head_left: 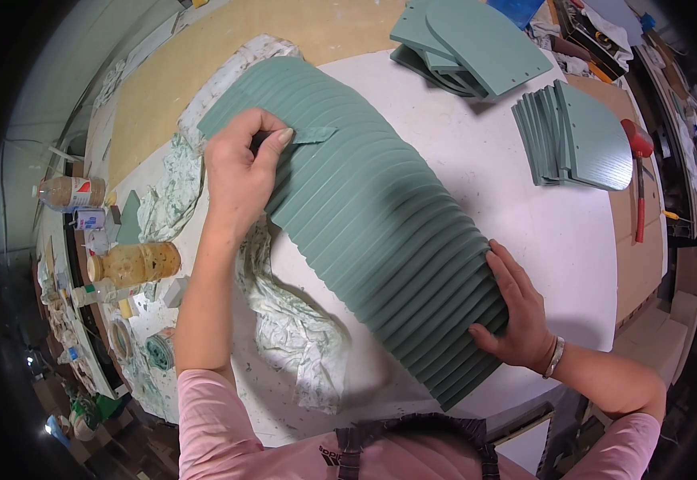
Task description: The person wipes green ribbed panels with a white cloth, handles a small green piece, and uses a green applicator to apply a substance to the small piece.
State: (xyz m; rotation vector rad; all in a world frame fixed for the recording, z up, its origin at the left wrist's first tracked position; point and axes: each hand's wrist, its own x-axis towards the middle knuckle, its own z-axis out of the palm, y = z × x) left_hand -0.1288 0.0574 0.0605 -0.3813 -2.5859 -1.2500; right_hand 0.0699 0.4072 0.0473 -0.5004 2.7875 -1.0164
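Across the table lies a long, curved green panel (396, 216) with many parallel slats, running from upper left to lower right. My left hand (240, 164) is closed round the dark handle of a putty knife (314, 134). Its thin, green-smeared blade lies over the slats near the panel's far left end. My right hand (516, 312) rests on the panel's near right end, thumb and fingers spread over the slats at its edge. White cloths with green stains, one a crumpled rag (296, 340), lie along the panel's left side.
Stacked green boards (476, 48) lie at the far right, with a row of smaller rounded panels (596, 136) nearer. A red mallet (638, 172) lies on cardboard at the right edge. On the left stand a jar (134, 264) of brownish liquid, a bottle (68, 194) and a can.
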